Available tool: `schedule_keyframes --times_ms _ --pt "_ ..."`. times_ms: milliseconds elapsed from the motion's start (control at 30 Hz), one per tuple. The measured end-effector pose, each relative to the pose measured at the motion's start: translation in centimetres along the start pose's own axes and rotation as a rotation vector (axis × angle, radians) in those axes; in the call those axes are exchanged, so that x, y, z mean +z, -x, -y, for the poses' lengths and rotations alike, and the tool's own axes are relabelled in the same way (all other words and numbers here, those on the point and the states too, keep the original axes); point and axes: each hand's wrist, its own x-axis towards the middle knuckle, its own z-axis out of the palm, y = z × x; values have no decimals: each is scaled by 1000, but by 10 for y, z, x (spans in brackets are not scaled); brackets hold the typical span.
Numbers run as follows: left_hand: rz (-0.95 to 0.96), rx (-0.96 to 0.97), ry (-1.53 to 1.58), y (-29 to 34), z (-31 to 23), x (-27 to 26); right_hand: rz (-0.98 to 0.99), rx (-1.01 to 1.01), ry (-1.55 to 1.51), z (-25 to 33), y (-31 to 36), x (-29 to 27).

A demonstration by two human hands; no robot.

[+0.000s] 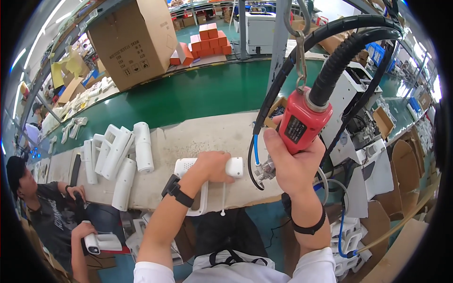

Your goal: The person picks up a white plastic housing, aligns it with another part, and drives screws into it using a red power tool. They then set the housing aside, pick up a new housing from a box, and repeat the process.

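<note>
My left hand [213,166] is wrapped over a white plastic housing [234,167] with a loop handle, pressing it on the cardboard-covered bench. A thin white rod with a small round end [223,213] sticks out below that hand. My right hand [298,170] is closed round a red electric screwdriver [304,120], raised above the bench's right side. The tool hangs from a metal chain hook [300,61], with a thick black cable at its top. Its metal lower end points down, partly hidden by my thumb, and stays apart from the housing.
Several similar white housings [125,191] lie to the left. A person [47,217] there holds another one. Beyond the bench runs a green conveyor belt [207,89], with a large carton [134,47] and orange boxes [207,45]. Machinery [363,127] and hoses crowd the right.
</note>
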Motion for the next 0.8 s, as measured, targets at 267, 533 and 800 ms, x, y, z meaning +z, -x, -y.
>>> schedule_keyframes --times_ms 267,533,800 --pt "24 -140 29 -2 -10 -5 -71 -37 -30 -10 -9 18" --pt "-10 -47 38 -10 -11 0 -25 29 -43 -7 -12 24" --pt "-101 -115 -3 -7 -11 16 -19 -19 -7 -13 -15 35"
